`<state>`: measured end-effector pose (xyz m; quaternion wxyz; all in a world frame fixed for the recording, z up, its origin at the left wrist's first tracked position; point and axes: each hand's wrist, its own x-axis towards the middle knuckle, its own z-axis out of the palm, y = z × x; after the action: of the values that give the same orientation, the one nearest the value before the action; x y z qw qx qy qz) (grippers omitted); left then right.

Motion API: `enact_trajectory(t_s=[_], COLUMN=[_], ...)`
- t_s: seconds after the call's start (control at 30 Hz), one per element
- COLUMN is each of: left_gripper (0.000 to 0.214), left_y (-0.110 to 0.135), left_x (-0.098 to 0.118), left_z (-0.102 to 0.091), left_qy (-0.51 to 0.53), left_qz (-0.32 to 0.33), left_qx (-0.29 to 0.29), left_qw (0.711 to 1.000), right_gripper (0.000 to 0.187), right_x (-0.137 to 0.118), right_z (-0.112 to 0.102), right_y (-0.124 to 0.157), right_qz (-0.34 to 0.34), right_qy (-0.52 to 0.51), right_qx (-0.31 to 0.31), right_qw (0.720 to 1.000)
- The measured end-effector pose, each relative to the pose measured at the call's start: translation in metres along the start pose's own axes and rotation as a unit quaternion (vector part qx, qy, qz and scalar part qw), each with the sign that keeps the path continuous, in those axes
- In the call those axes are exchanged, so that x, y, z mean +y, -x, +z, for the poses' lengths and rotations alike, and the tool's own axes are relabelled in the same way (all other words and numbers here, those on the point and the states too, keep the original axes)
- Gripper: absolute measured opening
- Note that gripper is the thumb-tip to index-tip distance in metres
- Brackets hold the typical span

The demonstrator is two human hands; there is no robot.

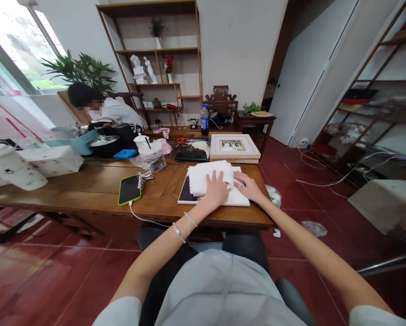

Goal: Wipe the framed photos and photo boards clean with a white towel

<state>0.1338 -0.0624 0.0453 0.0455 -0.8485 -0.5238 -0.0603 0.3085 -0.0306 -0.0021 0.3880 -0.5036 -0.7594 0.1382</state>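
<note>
A folded white towel (pixel 198 179) lies on a flat board (pixel 238 197) with a white edge and a dark area at its left, near the table's front edge. My left hand (pixel 217 189) rests on the towel with its fingers spread over the cloth. Beside it, my right hand (pixel 248 186) lies at the right side of the board, fingers stretched out and close to the towel's right edge. Part of the board is hidden under the towel and my hands.
Behind the board lie a white picture frame (pixel 246 141) and a black sheet (pixel 191 153). To the left are a charging phone (pixel 130 189), a plastic bag (pixel 151 163), a blue box (pixel 125 154) and a paper cup (pixel 26 174). Another person (pixel 117 109) sits at the far left.
</note>
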Motion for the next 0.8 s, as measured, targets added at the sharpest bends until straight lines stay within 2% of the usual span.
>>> enact_trajectory(t_s=[0.1,0.27,0.4,0.5,0.6,0.7,0.8], left_gripper=[0.037,0.032,0.032,0.033,0.035,0.038,0.042], left_y=[0.028,0.073,0.087,0.077,0.054,0.023,-0.007], left_x=[0.013,0.039,0.052,0.052,0.046,0.032,0.010], left_z=[-0.009,-0.029,-0.033,-0.026,-0.016,-0.008,-0.002], left_qy=[-0.008,-0.024,-0.027,-0.019,-0.022,-0.026,-0.016], left_qz=[0.017,0.038,0.042,0.027,-0.012,-0.039,-0.036], left_qx=[-0.001,-0.036,-0.043,-0.020,-0.004,-0.007,-0.012], left_qw=[1.000,0.998,0.998,0.999,1.000,0.999,0.999], right_gripper=[0.036,0.049,0.052,0.047,0.040,0.038,0.035], right_x=[0.000,0.002,0.004,0.003,0.003,0.003,0.002], right_z=[-0.001,-0.002,-0.002,-0.002,-0.001,-0.001,0.000], right_y=[-0.001,0.000,0.000,0.000,0.000,0.000,0.000], right_qz=[-0.011,-0.008,-0.004,-0.006,-0.007,-0.007,-0.003], right_qy=[-0.003,-0.019,-0.030,-0.023,-0.015,-0.011,-0.005], right_qx=[-0.012,-0.015,-0.011,-0.011,-0.003,-0.002,0.001], right_qw=[1.000,1.000,0.999,1.000,1.000,1.000,1.000])
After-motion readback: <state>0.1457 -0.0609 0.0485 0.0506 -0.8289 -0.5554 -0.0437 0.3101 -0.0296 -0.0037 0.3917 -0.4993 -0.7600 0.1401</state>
